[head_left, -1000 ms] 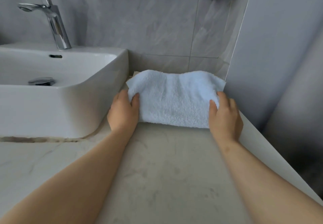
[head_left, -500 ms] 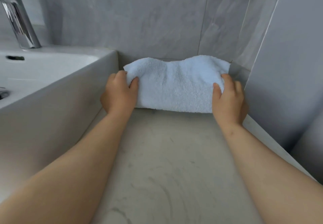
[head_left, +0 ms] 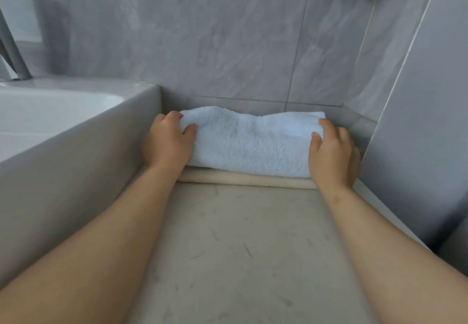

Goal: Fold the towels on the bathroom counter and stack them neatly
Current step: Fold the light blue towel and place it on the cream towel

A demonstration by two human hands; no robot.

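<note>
A folded pale blue towel (head_left: 250, 144) lies at the back of the counter, against the tiled wall. It sits on top of a folded cream towel (head_left: 243, 180), of which only the front edge shows. My left hand (head_left: 168, 144) grips the blue towel's left end, thumb on top and fingers curled round the edge. My right hand (head_left: 331, 151) grips its right end the same way, close to the corner wall.
The white sink basin (head_left: 76, 131) rises along the left of the beige stone counter (head_left: 240, 247). Grey tiled walls (head_left: 228, 45) close the back and right side. A faucet base (head_left: 12, 65) shows at far left.
The camera has come lower and nearer. Both hands have carried the blue towel back toward the wall, and the cream towel's front edge now shows beneath it.
</note>
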